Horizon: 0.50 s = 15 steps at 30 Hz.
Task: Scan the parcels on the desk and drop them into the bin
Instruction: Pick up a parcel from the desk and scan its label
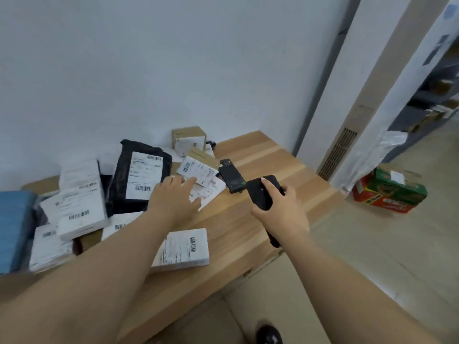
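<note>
Parcels lie piled on the left of the wooden desk (260, 160): a black bag with a white label (141, 175), several white boxes (79, 194), a small brown box (188, 139) by the wall, and a white labelled parcel (183, 249) near the front edge. My left hand (173, 197) reaches over the pile, fingers straight, fingertips on a small white labelled parcel (206, 180). My right hand (278, 207) grips a black handheld scanner (263, 194) above the desk's right part. No bin is in view.
A black flat device (231, 176) lies on the desk just beyond the scanner. A blue item (12, 227) sits at the far left. On the floor to the right stands a red and green carton (390, 194). A white wall runs behind the desk.
</note>
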Each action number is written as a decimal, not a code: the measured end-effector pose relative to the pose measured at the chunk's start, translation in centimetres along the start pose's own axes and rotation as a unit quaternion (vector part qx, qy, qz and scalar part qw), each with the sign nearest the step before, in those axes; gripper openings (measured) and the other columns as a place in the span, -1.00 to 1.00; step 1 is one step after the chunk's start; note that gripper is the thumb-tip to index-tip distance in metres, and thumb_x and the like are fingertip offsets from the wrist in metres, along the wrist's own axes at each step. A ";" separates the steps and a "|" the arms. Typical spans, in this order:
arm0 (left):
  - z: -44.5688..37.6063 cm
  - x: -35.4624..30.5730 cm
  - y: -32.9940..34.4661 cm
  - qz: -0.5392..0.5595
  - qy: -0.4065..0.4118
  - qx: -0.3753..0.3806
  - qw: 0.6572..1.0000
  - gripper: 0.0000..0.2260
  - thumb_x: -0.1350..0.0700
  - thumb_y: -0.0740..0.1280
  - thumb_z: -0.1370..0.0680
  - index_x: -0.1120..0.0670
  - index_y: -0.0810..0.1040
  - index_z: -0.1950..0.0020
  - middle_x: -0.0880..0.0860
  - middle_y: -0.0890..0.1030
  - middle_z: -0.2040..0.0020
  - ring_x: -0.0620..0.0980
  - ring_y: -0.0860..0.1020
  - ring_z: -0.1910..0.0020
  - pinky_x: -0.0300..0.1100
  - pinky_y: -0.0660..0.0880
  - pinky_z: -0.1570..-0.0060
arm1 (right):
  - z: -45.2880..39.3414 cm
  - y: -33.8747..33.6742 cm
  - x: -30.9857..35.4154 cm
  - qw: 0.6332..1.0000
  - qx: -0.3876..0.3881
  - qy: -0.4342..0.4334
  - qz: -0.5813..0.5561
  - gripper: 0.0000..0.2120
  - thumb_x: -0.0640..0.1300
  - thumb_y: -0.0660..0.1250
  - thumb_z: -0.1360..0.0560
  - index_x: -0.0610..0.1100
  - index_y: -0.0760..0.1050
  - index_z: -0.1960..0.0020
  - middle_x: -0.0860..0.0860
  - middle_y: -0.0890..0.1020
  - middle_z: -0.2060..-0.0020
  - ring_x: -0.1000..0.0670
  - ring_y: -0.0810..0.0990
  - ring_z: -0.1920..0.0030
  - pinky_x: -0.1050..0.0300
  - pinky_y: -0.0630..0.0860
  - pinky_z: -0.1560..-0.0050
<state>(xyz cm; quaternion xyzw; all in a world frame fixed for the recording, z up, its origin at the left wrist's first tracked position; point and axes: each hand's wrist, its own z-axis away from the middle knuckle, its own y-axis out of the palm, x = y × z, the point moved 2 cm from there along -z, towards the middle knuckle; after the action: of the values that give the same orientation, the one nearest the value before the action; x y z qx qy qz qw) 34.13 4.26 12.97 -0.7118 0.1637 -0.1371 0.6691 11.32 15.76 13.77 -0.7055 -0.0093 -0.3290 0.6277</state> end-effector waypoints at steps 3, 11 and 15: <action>-0.1 1.4 1.7 -0.006 -0.064 0.024 0.998 -0.48 -0.22 0.13 -0.59 -0.12 0.20 -0.54 0.05 0.40 -0.40 0.08 0.35 -0.36 -0.02 0.35 -0.28 | -4.2 1.9 0.5 0.996 0.060 -0.068 -0.008 -0.29 0.19 0.35 -0.46 0.33 0.13 -0.53 0.00 0.30 -0.35 -0.11 0.44 -0.20 -0.01 0.54 -0.07; 3.6 1.6 4.6 0.019 -0.239 0.073 0.968 -0.47 -0.14 0.12 -0.63 -0.07 0.14 -0.59 0.04 0.32 -0.46 0.07 0.27 -0.42 -0.04 0.30 -0.33 | -12.1 5.1 2.9 0.963 0.153 -0.220 0.032 -0.27 0.25 0.33 -0.47 0.28 0.09 -0.56 -0.06 0.24 -0.45 -0.14 0.43 -0.29 -0.11 0.52 -0.21; 6.7 1.4 6.3 0.032 -0.252 0.159 0.954 -0.42 -0.15 0.13 -0.63 -0.08 0.04 -0.60 0.06 0.16 -0.54 0.07 0.10 -0.51 -0.02 0.20 -0.41 | -12.4 7.9 3.8 0.946 0.201 -0.253 0.037 -0.29 0.25 0.32 -0.50 0.27 0.11 -0.57 -0.09 0.24 -0.44 -0.17 0.40 -0.29 -0.10 0.54 -0.16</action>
<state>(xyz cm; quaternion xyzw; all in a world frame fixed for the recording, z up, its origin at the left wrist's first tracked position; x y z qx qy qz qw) 37.90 9.41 6.25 -0.6021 -0.0117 0.0440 0.7972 12.08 1.50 8.60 -0.6243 -0.2074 -0.1073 0.7455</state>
